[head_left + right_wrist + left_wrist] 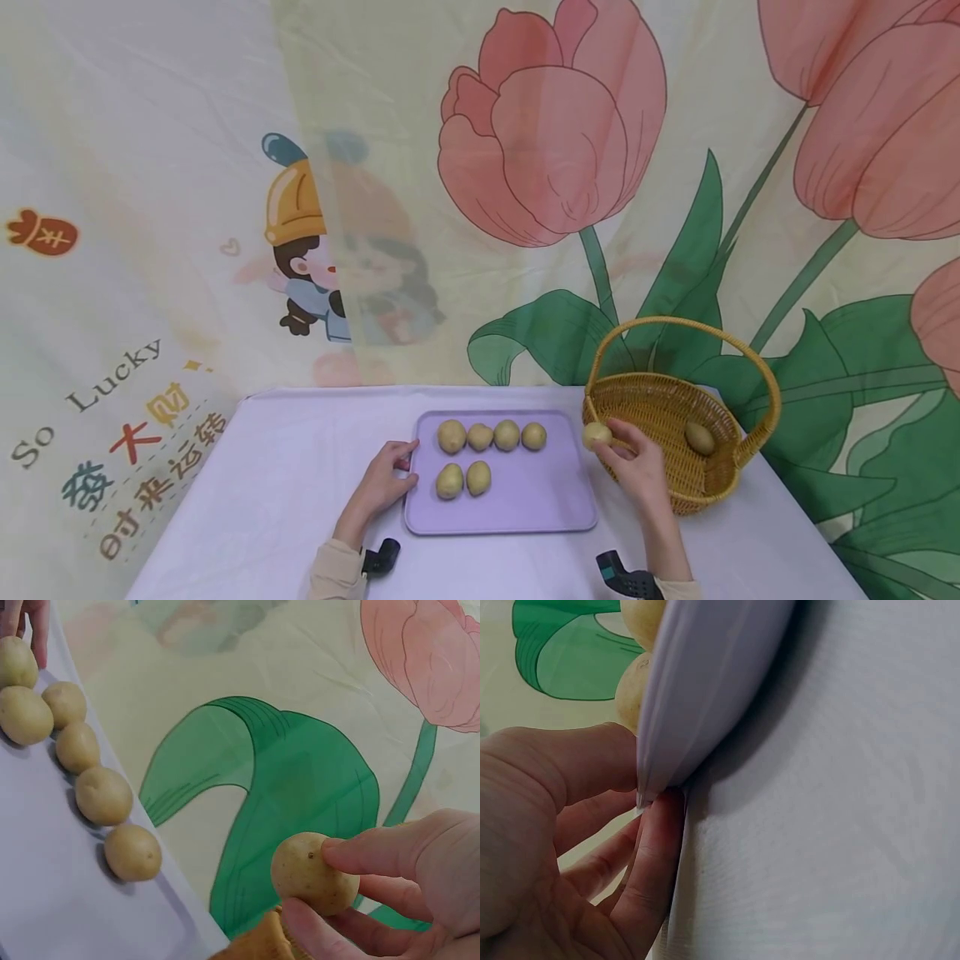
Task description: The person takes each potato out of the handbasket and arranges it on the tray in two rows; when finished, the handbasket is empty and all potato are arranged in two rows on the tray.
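My right hand (637,462) pinches a small round potato (313,874) between thumb and fingers, held up at the left rim of the wicker basket (708,500). Inside that basket, toward its right side, lies one more potato (700,437). A lilac tray (536,504) rests on the table with a back row of several potatoes (506,435) and two potatoes (463,480) in front of them. At the tray's left edge, my left hand (382,483) grips the rim, thumb at the top and a finger underneath in the left wrist view.
A white cloth covers the table (262,500). The basket's tall arched handle (690,321) rises over it, close to the table's right edge. Behind stands a printed backdrop (555,150) with tulips. Both wrists wear black camera mounts (382,557).
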`<state>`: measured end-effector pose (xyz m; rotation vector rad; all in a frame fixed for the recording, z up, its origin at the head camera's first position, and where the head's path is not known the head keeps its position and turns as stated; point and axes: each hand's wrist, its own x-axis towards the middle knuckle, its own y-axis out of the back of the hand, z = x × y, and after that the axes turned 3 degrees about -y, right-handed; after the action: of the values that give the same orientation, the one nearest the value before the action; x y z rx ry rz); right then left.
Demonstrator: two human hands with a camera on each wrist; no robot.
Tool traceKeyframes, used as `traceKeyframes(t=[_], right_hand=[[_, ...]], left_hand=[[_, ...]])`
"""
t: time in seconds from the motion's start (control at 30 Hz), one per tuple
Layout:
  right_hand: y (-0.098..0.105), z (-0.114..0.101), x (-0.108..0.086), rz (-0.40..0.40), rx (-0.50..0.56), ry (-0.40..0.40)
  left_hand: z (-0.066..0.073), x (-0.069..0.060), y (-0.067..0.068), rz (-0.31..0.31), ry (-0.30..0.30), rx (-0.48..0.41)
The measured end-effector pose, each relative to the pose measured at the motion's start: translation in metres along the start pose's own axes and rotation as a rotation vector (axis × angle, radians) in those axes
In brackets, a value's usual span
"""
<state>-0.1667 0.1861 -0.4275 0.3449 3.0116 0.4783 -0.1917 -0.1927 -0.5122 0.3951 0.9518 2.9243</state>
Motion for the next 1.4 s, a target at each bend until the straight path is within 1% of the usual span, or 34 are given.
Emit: traceKeyframes(t=[0.13, 0.4, 0.67, 0.83, 0.9, 1.13, 1.2, 1.4], right_hand=[[-0.014, 0.004, -0.001, -0.011, 0.037, -0.005], [-0.041, 0.015, -0.003, -0.041, 0.058, 0.009], [-0.060, 0.027, -0.002, -0.070, 0.093, 0.039], [-0.072, 0.031, -0.003, -0.091, 0.105, 0.068], [-0.077, 0.033, -0.003, -0.106, 0.112, 0.080], [-0.095, 0.040, -0.007, -0.165, 0.150, 0.064], [-0.099, 0.041, -0.008, -0.176, 0.163, 0.072], [-0.108, 0.046, -0.009, -0.187, 0.165, 0.135]], left_hand=[[0.000, 0.001, 0.000, 0.002, -0.008, 0.006], [-0.002, 0.000, -0.001, 0.004, -0.018, 0.004], [-0.003, 0.001, -0.001, 0.012, -0.034, 0.008], [-0.003, 0.001, -0.001, 0.010, -0.030, 0.005], [-0.003, 0.000, -0.001, 0.008, -0.027, 0.003], [-0.002, 0.001, -0.001, 0.009, -0.026, 0.008], [-0.002, 0.001, -0.001, 0.008, -0.027, 0.008], [-0.001, 0.000, 0.000, 0.005, -0.026, 0.002]])
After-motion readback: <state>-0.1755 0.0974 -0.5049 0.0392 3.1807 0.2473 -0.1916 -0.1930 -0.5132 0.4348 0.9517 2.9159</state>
